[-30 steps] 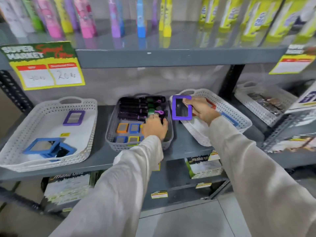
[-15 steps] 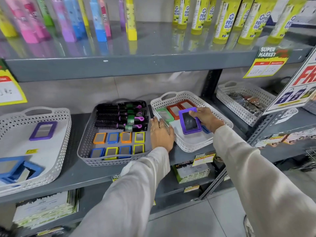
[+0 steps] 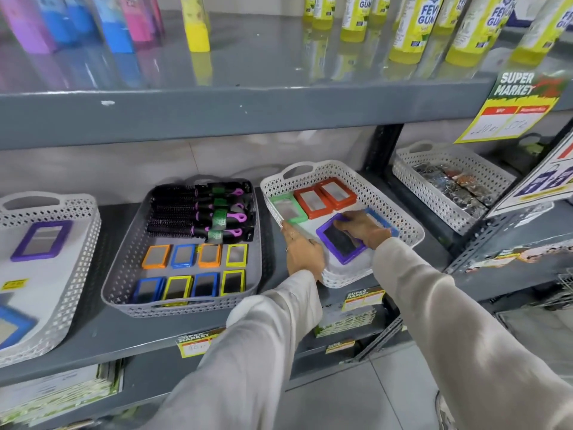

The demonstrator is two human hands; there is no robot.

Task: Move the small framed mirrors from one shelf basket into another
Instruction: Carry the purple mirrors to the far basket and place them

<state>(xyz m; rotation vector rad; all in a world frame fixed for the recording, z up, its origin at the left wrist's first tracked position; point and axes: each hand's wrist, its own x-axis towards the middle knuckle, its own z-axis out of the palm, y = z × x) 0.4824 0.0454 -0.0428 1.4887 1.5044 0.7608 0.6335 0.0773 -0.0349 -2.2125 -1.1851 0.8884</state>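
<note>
A purple-framed mirror (image 3: 342,241) lies tilted in the white basket (image 3: 406,225) at centre right, and my right hand (image 3: 361,227) holds its far edge with curled fingers. My left hand (image 3: 302,251) grips that basket's near-left rim. A green-framed mirror (image 3: 288,209), two orange-red ones (image 3: 325,196) and a blue one (image 3: 379,215), partly hidden by my right hand, lie in the same basket. At the far left, a white basket (image 3: 77,243) holds another purple mirror (image 3: 42,240) and a blue one (image 3: 12,327).
A grey basket (image 3: 124,268) in the middle holds black hairbrushes (image 3: 198,212) and several tiny coloured-frame mirrors (image 3: 192,271). Another white basket (image 3: 434,181) with dark packets stands at the right. Bottles line the shelf above; price tags hang from shelf edges.
My right hand carried the purple mirror down from above the basket rim to the basket floor. My left hand shifted from the grey basket to the white basket's rim. The view swung right.
</note>
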